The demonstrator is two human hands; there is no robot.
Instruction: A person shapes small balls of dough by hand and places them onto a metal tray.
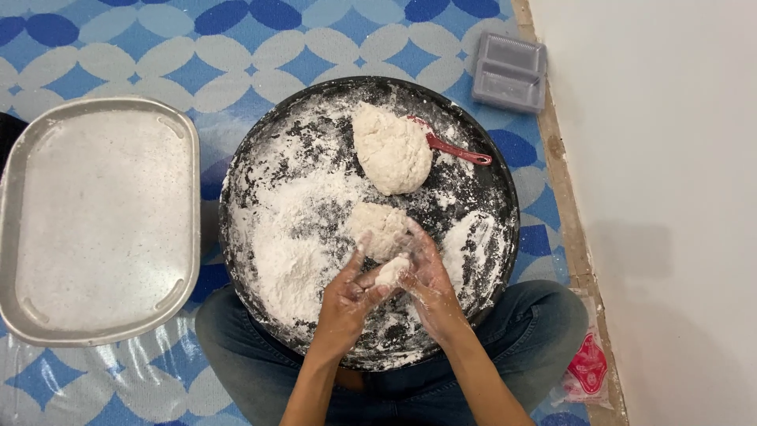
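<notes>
Dough piece [392, 270] is enclosed between left hand [344, 298] and right hand [426, 278], both grips closed on it, above floured pan [260, 158].

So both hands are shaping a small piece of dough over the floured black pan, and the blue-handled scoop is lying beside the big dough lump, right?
Not quite: the scoop's handle is red, not blue, as the head view shows. The rest holds: both hands, left and right, shape a small piece of dough over the floured black pan, the scoop beside the big dough lump.
</notes>
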